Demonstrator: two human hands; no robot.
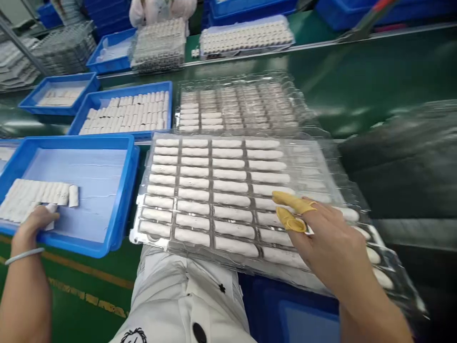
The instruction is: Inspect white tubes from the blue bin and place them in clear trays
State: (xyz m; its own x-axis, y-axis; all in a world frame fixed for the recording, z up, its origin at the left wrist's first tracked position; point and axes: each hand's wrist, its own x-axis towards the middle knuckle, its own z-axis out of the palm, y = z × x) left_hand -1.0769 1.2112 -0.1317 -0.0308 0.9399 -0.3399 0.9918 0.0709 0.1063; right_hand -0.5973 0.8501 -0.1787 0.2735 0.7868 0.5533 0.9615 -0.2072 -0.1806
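Note:
At the left, my left hand [35,220] reaches into a blue tray [119,190] with its fingers closed around a short white cylinder [52,207]. Rows of similar white cylinders [39,191] lie beside it on the tray's pale liner. My right hand [332,238], wearing yellow finger cots [291,202] on two fingers, hovers over the right part of a clear plastic blister tray [167,244]. Those two fingertips are slightly apart, with nothing visible between their tips. White rolls [230,213] fill the blister tray's columns; my right hand hides some slots.
Behind stands another clear blister tray [243,107] holding white pieces. A blue tray of white cylinders [124,112] lies to its left. Stacked trays [159,45] and a person [162,12] are across the green bench [357,71]. A blue bin [285,305] sits below.

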